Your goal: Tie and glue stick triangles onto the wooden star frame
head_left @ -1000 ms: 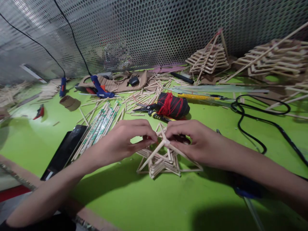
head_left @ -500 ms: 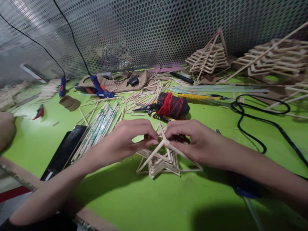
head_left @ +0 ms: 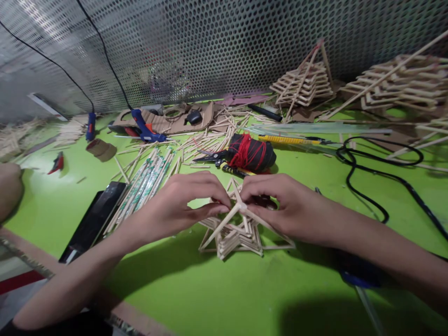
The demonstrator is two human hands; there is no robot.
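A small pyramid of stacked wooden sticks stands on the green table in front of me. My left hand pinches the sticks at its top from the left, fingers closed. From the right, my right hand pinches the same top joint, where a blob of pale glue shows. Both hands meet at the apex, and the fingertips hide part of the joint.
Behind the hands lie a black bundle wound with red thread, black pliers, a yellow cutter, loose sticks, wrapped stick packs, a blue glue gun, a black phone, a black cable and finished stick pyramids. Another person's hand shows at the left edge.
Both my hands stay at the pyramid's top, almost still. Another person's hand has come into view at the left edge.
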